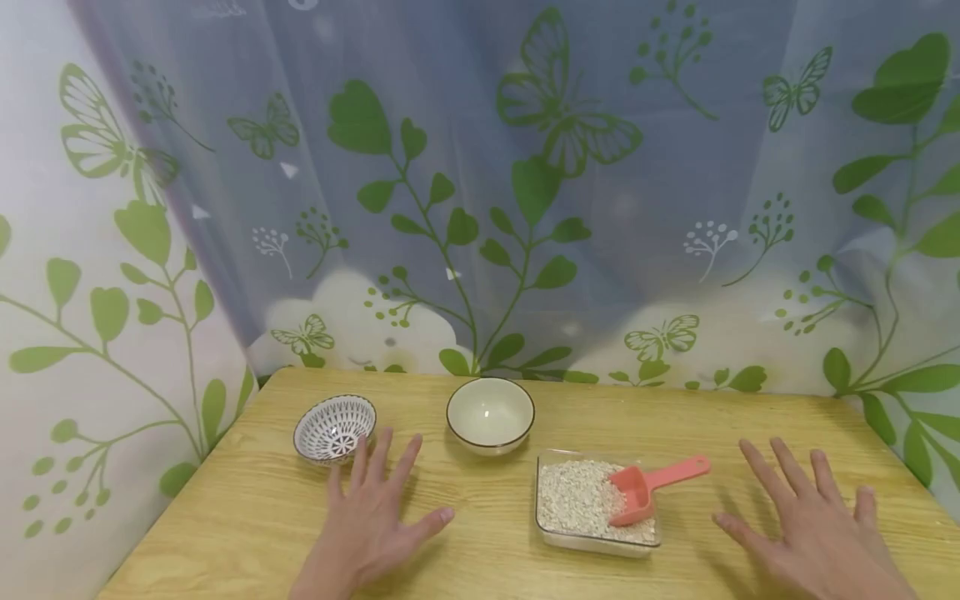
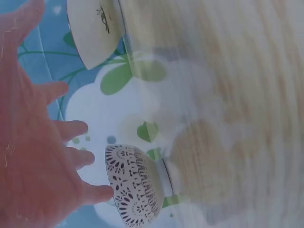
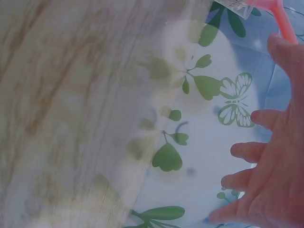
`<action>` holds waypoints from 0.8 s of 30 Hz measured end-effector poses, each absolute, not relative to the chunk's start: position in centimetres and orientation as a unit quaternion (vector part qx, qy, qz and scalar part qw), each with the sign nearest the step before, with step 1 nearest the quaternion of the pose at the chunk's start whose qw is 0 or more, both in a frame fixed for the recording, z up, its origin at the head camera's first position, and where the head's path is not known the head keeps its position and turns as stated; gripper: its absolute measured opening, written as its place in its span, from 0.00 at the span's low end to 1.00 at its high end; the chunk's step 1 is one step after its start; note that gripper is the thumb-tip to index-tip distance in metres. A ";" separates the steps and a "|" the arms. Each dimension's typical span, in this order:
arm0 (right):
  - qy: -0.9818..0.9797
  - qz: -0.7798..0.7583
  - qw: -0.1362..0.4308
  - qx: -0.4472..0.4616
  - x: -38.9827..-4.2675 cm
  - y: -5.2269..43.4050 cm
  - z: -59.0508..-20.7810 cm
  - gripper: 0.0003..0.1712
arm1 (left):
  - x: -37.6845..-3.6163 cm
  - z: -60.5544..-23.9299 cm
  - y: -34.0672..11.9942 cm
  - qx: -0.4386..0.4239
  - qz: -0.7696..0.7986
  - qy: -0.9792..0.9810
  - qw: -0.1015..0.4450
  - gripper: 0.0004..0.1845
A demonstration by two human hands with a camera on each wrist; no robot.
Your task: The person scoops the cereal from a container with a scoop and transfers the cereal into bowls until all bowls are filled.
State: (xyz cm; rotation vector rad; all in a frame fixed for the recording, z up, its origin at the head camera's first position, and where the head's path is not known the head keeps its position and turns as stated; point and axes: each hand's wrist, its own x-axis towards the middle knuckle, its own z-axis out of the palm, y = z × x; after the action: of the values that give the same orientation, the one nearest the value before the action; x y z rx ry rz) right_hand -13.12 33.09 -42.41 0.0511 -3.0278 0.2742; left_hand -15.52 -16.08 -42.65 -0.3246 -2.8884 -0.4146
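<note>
Both hands lie flat on the light wooden bench [image 1: 247, 517] with fingers straight and spread, holding nothing. The left hand [image 1: 375, 521] rests just near of the small white bowl with a dark radial pattern [image 1: 334, 428], its fingertips [image 1: 362, 447] almost at the bowl's near rim. The right hand [image 1: 813, 533] rests to the right of the clear rectangular dish of pale grain [image 1: 592, 504], apart from it. A salmon-pink plastic scoop [image 1: 645, 487] sits in that dish, bowl end in the grain, handle pointing right and away over the rim. A plain cream bowl with a dark rim [image 1: 491, 414] stands farther back, between the patterned bowl and the dish.

The likeliest trouble, as I judge it, is at the left: the fingertips are so close to the patterned bowl that a small forward slide could nudge or tip it. On the right, a careless sweep towards the dish could catch the overhanging scoop handle and flick grain onto the bench. The dish also sits near the bench's near edge, so a push towards the person could send it off.

Both wrist views are blurred; the right wrist view shows only a sliver of the scoop handle. The right hand is cut off at the frame's lower edge in the head view. Whether the two bowls hold anything small cannot be told.
</note>
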 end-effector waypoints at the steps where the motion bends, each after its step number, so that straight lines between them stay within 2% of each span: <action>1: -0.994 0.091 0.052 0.019 -13.2 33.1 -42.2 0.56 | -15.5 -42.6 -16.0 -0.112 -0.152 -0.977 0.099 0.49; 4: -0.991 0.114 0.060 0.029 -13.3 32.9 -41.5 0.52 | -15.4 -42.2 -15.4 -0.116 -0.205 -0.968 0.083 0.48; 13: -0.959 0.260 0.096 0.060 -13.5 30.0 -38.1 0.31 | -14.8 -41.8 -11.9 -0.145 -0.356 -0.923 0.004 0.48; 19: -0.959 0.271 0.062 0.063 -13.7 28.0 -37.2 0.27 | -14.7 -42.2 -9.6 -0.193 -0.385 -0.901 -0.042 0.46; 24: -0.961 0.255 0.060 0.086 -14.1 27.6 -37.4 0.24 | -14.9 -42.3 -7.4 -0.206 -0.405 -0.885 -0.102 0.51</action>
State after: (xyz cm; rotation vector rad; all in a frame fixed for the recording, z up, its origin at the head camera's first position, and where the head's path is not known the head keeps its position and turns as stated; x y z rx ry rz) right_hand -14.10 27.57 -37.37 0.2607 -2.9095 0.7708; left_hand -14.95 -7.45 -42.28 -0.6930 -2.9768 -1.3623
